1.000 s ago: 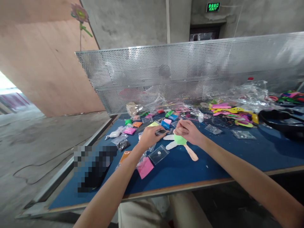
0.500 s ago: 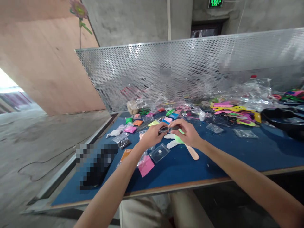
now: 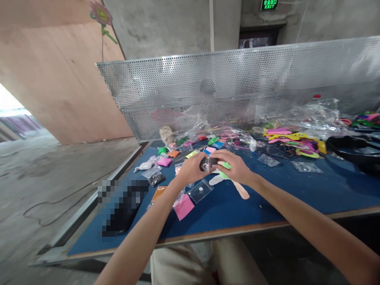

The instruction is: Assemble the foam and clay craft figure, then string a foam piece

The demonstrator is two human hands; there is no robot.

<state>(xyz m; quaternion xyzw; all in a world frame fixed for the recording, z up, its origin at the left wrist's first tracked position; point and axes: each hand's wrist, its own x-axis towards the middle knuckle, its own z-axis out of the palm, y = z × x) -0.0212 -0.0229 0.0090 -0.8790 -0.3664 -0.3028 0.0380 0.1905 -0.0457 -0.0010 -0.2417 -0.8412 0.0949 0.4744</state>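
Note:
Between my two hands is a small clear plastic packet [image 3: 205,164] with something dark in it. My left hand [image 3: 191,170] pinches its left side, while the fingers of my right hand [image 3: 234,167] close on its right side and partly cover it. Under and beside my right hand lies a flat soft piece in white, pale green and peach [image 3: 242,191], partly hidden by the hand. Nearer me, below my left hand, are a clear zip bag [image 3: 200,191] with a white dot and a pink square packet [image 3: 184,206].
Colored packets, including a magenta one [image 3: 164,161] and a dark one [image 3: 156,180], lie at the left of the blue table [image 3: 237,217]. Bright flat strips [image 3: 286,136] pile up at the back right, near a black tray [image 3: 353,148]. A perforated metal screen [image 3: 184,83] stands behind.
The packet has turned in my fingers, so more of its dark filling shows. My hands have stayed in nearly the same place. The view has shifted slightly.

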